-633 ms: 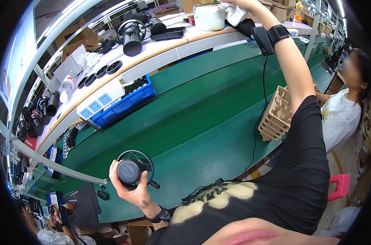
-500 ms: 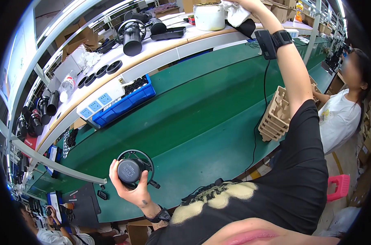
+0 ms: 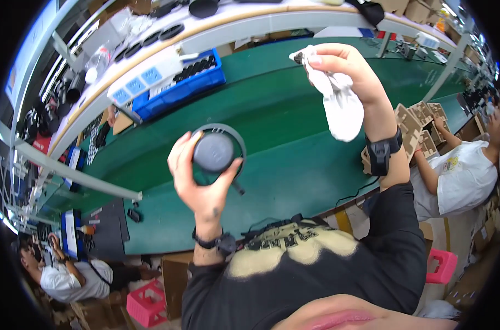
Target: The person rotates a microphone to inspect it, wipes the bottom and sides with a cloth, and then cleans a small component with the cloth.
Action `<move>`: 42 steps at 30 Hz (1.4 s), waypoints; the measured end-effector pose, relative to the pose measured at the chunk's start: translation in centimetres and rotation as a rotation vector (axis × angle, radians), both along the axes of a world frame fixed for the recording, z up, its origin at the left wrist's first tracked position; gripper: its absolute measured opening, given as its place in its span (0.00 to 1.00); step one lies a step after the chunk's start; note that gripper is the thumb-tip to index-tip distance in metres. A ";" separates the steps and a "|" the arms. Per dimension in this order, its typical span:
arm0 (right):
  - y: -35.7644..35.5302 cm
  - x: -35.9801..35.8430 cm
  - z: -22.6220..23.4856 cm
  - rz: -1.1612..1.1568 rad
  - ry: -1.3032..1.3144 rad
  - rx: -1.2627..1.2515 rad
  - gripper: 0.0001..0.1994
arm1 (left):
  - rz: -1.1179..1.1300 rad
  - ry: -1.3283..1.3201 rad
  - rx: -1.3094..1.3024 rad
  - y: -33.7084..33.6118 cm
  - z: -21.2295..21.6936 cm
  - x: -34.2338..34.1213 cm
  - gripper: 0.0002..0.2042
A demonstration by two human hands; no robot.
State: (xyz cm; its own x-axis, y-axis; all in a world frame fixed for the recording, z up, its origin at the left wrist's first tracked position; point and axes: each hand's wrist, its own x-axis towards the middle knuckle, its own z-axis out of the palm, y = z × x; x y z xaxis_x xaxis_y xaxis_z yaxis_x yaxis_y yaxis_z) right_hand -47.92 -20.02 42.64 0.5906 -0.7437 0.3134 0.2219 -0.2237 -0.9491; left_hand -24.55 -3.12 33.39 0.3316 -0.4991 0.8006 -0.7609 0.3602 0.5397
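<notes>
My left hand (image 3: 199,184) grips a dark grey headset by its round ear cup (image 3: 213,152), with the thin headband arching above it. My right hand (image 3: 338,66) is raised over the green table (image 3: 272,115) and pinches a white cloth (image 3: 338,107) that hangs down from the fingers. A black band sits on my right wrist and a watch on my left wrist. The two hands are apart, the cloth to the right of the headset.
A blue bin (image 3: 178,91) of black parts stands at the table's far edge under a white shelf (image 3: 167,47) with round black pieces. A stack of cardboard trays (image 3: 417,129) lies at right beside a seated person in white (image 3: 459,170). Another person (image 3: 68,275) sits lower left.
My right hand has come down from the upper shelf with the white cloth. My left hand has lifted the headset nearer to the camera, and the view has tilted downward.
</notes>
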 end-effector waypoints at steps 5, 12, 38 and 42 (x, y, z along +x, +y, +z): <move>3.6 1.9 -2.8 0.149 -0.023 0.152 0.13 | -0.050 -0.101 -0.039 -1.2 0.8 -1.8 0.31; 6.5 2.6 -5.0 0.060 -0.105 0.085 0.11 | -0.088 -0.093 -0.072 -0.9 0.8 -2.4 0.31; 10.7 3.9 -6.3 -0.387 -0.095 -0.743 0.14 | -0.063 -0.144 -0.090 1.0 0.6 -2.6 0.31; 10.6 3.6 -5.3 -0.425 -0.079 -1.135 0.18 | -0.071 -0.151 -0.077 1.3 0.8 -2.6 0.31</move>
